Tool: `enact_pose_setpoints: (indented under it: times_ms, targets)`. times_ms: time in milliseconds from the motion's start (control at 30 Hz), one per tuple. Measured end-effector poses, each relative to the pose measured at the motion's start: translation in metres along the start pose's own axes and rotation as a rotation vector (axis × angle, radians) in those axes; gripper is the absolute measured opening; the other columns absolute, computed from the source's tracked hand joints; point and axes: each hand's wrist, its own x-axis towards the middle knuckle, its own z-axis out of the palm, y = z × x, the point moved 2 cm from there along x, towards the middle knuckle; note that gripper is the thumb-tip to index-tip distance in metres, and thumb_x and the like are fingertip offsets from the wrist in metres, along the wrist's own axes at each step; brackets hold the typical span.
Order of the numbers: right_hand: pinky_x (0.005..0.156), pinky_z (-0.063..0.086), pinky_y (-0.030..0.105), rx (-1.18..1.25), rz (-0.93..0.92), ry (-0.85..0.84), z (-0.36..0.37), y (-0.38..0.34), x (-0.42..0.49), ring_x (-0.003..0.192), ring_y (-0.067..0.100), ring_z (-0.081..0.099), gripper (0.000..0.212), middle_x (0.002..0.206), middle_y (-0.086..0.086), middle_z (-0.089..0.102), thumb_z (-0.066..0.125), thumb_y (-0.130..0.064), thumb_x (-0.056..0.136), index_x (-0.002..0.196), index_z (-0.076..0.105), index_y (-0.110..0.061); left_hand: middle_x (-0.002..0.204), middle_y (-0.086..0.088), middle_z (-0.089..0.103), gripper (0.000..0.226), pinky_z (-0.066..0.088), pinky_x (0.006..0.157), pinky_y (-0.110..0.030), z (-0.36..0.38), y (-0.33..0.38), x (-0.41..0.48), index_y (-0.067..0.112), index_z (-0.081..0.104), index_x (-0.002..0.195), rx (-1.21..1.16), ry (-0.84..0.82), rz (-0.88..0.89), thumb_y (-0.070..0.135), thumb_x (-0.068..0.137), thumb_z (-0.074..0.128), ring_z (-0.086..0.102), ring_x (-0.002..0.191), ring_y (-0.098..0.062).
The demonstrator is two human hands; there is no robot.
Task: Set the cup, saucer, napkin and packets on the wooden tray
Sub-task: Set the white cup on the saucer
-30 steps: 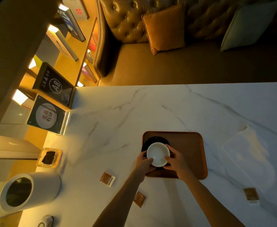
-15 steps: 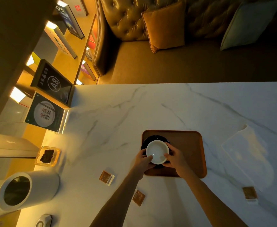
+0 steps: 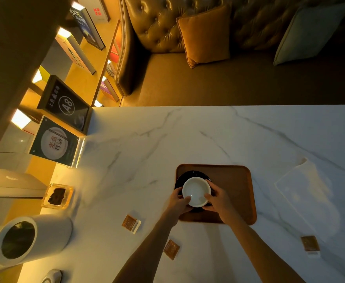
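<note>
A white cup (image 3: 196, 191) stands on a dark saucer (image 3: 192, 173) at the left end of the wooden tray (image 3: 232, 186). My left hand (image 3: 177, 202) grips the cup's near-left rim and my right hand (image 3: 220, 203) grips its right side. A white napkin (image 3: 308, 190) lies on the marble table to the right of the tray. Three brown packets lie off the tray: one packet (image 3: 131, 223) to the left, a second packet (image 3: 171, 249) by my left forearm, a third packet (image 3: 310, 245) at the near right.
A white cylindrical container (image 3: 30, 237) lies at the near left, with a glass ashtray (image 3: 57, 196) behind it. Sign stands (image 3: 57, 141) and lit book shelves line the left edge. A leather sofa with cushions (image 3: 206, 35) sits beyond the table's far edge.
Both hands have stayed on the cup over the saucer; the cup shifted very slightly. Nothing else on the table has moved.
</note>
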Motion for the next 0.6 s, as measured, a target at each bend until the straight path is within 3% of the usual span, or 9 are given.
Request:
enact_pose_setpoints:
  times_ms: [233, 433, 600]
  targets:
    - [0.071, 0.06, 0.044, -0.001, 0.018, -0.015, -0.0004, -0.0024, -0.0014, 0.124, 0.036, 0.045, 0.058, 0.137, 0.01, 0.046, 0.061, 0.001, 0.088, 0.139, 0.047, -0.024, 0.129, -0.01, 0.051, 0.055, 0.061, 0.079, -0.034, -0.0024, 0.0002, 0.0064, 0.018, 0.038, 0.138, 0.107, -0.02, 0.008, 0.012, 0.09, 0.063, 0.057, 0.114, -0.027]
    - [0.088, 0.054, 0.053, -0.037, 0.056, -0.055, 0.0009, -0.0069, -0.004, 0.128, 0.037, 0.042, 0.056, 0.14, 0.014, 0.042, 0.056, -0.004, 0.092, 0.143, 0.039, -0.02, 0.12, -0.003, 0.051, 0.052, 0.059, 0.073, -0.028, 0.0005, -0.001, 0.0068, 0.02, 0.038, 0.138, 0.218, -0.008, 0.059, 0.015, 0.091, 0.06, 0.056, 0.11, -0.022]
    - [0.098, 0.049, 0.05, -0.045, 0.039, -0.087, 0.0003, -0.0068, -0.0079, 0.131, 0.034, 0.041, 0.046, 0.144, 0.016, 0.039, 0.045, -0.016, 0.1, 0.145, 0.036, -0.017, 0.125, -0.006, 0.057, 0.043, 0.054, 0.095, -0.045, 0.0005, -0.0028, 0.0058, 0.018, 0.045, 0.137, 0.411, 0.078, 0.17, 0.025, 0.096, 0.052, 0.056, 0.111, -0.023]
